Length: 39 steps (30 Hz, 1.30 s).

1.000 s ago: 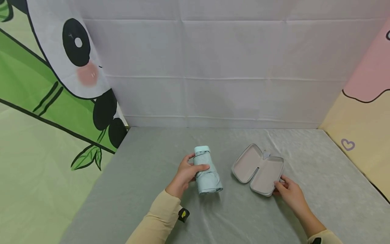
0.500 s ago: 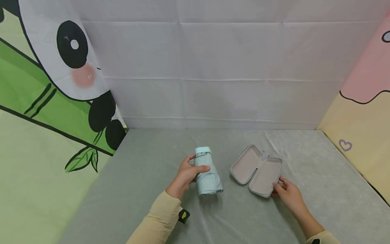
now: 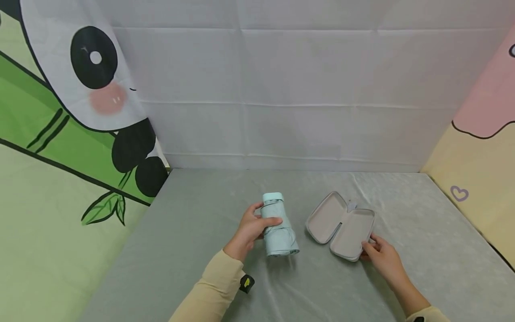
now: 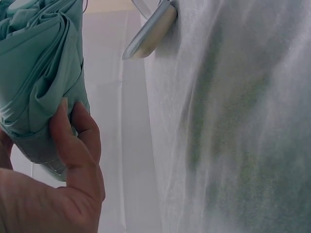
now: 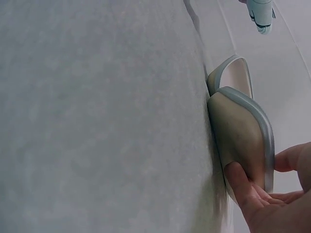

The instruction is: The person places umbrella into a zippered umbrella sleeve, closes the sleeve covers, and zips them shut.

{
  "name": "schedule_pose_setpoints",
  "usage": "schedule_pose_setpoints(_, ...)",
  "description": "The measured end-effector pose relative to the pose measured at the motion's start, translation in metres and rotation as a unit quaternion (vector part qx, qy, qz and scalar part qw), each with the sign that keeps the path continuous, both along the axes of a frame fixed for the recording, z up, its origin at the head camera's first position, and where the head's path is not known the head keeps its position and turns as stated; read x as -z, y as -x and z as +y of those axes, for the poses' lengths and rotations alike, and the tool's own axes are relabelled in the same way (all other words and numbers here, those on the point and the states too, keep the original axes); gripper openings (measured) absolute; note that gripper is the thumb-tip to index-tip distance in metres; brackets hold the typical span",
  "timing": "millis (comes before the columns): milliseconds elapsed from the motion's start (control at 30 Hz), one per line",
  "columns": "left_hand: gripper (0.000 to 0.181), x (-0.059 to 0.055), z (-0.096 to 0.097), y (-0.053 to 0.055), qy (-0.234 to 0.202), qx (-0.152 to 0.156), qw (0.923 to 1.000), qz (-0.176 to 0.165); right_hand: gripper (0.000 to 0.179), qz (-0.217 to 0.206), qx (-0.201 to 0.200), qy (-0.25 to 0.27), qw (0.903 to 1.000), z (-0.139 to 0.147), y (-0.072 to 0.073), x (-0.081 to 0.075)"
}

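My left hand (image 3: 249,229) grips a pale teal folding umbrella (image 3: 280,239), its fingers behind it and the thumb across its front. The umbrella is rolled up, with its lighter cap end pointing away, and appears held just above the cloth. In the left wrist view, gathered folds of the umbrella (image 4: 36,73) show above the fingers. To the right lies an unzipped small hard-shell case (image 3: 349,235), its two pale halves spread apart and bare inside. My right hand (image 3: 385,259) pinches the near right edge of that case. From the right wrist view, the case's rounded outer shell (image 5: 238,131) shows, thumb and fingers on its rim.
A grey-green cloth (image 3: 193,205) covers the table. Behind it rises a white creased backdrop (image 3: 289,89). A panda-printed sheet (image 3: 52,170) borders the left side and a pink and yellow sheet (image 3: 479,156) the right.
My left hand has shifted slightly to the right with the umbrella, nearer the case. The right hand keeps its hold on the case, which stays in place. The head view sways a little.
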<state>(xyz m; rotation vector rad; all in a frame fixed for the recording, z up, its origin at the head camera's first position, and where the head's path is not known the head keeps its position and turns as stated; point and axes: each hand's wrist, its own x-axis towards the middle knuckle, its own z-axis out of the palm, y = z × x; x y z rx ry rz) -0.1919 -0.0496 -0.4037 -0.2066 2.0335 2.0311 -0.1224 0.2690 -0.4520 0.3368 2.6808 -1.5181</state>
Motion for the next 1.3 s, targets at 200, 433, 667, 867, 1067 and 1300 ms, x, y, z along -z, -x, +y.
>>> schedule_pose_setpoints(200, 0.083, 0.002, 0.003, 0.001, 0.0, 0.004, 1.0, 0.0, 0.057, 0.0, 0.003, 0.003, 1.0, 0.0, 0.001, 0.001)
schedule_pose_setpoints(433, 0.083, 0.001, 0.005, 0.001, 0.003, 0.01, 0.9999, 0.003, 0.057, 0.009, 0.005, 0.01, 0.9999, -0.002, -0.001, 0.0)
schedule_pose_setpoints(667, 0.083, -0.002, 0.005, -0.002, 0.01, 0.016, 0.9998, 0.004, 0.056, 0.009, 0.007, 0.017, 0.9998, -0.005, -0.005, -0.002)
schedule_pose_setpoints(867, 0.082, -0.001, 0.009, -0.004, -0.001, 0.032, 0.9995, 0.006, 0.057, 0.005, 0.01, 0.008, 0.9999, -0.005, -0.011, -0.003)
schedule_pose_setpoints(1067, 0.082, -0.001, 0.009, -0.005, -0.001, 0.04, 0.9992, 0.005, 0.059, -0.002, 0.011, 0.002, 0.9999, -0.009, -0.016, -0.004)
schedule_pose_setpoints(1300, 0.082, -0.004, 0.006, -0.006, -0.001, 0.038, 0.9993, 0.002, 0.06, -0.002, 0.009, -0.006, 0.9999, -0.016, -0.016, -0.008)
